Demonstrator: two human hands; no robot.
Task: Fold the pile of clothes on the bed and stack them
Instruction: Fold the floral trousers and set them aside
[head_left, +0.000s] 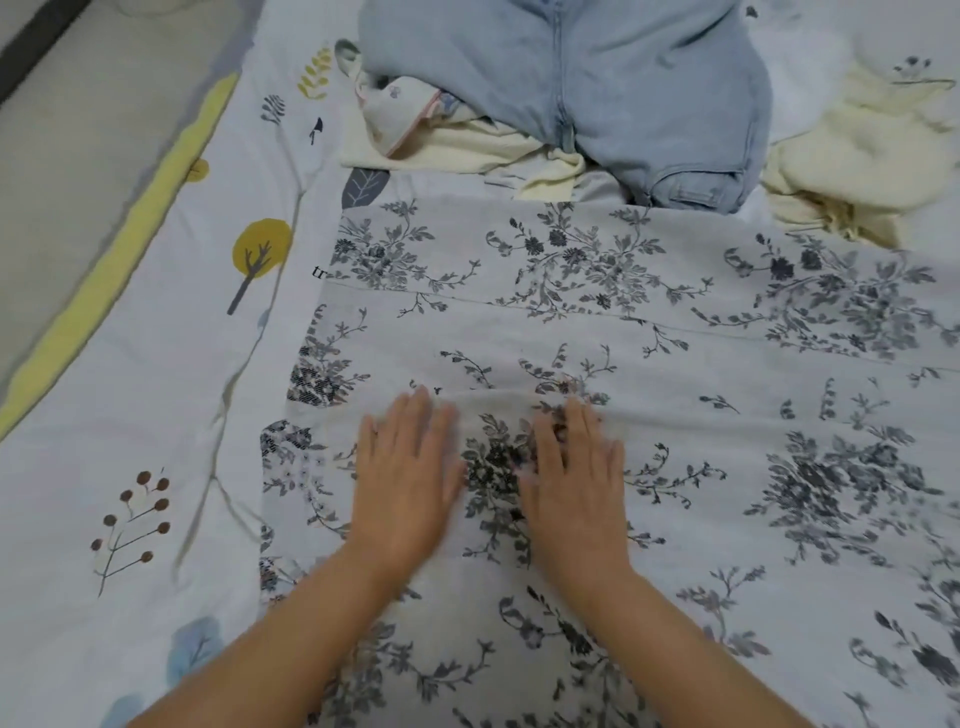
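Near the middle of the bed, both hands lie flat, palms down, on a white floral-print garment. Each grip is released: the left hand and the right hand have straight fingers, close together, pressing on the cloth and grasping nothing. They rest side by side, slightly apart, with a low ridge of fabric just beyond the fingertips. Both are motion-blurred.

The garment is spread wide over the bed sheet, reaching the right edge of the view. It is thin and soft-looking, with grey and dark flower sprays and a straight seam running across it.

Beyond its far edge sits the unfolded pile: light blue jeans, of heavier denim, lying on top of a cream garment and a small pale piece with pink trim. Another crumpled cream garment lies at the far right.

The sheet is white with printed trees, leaves and berries, and a yellow band along its left border.
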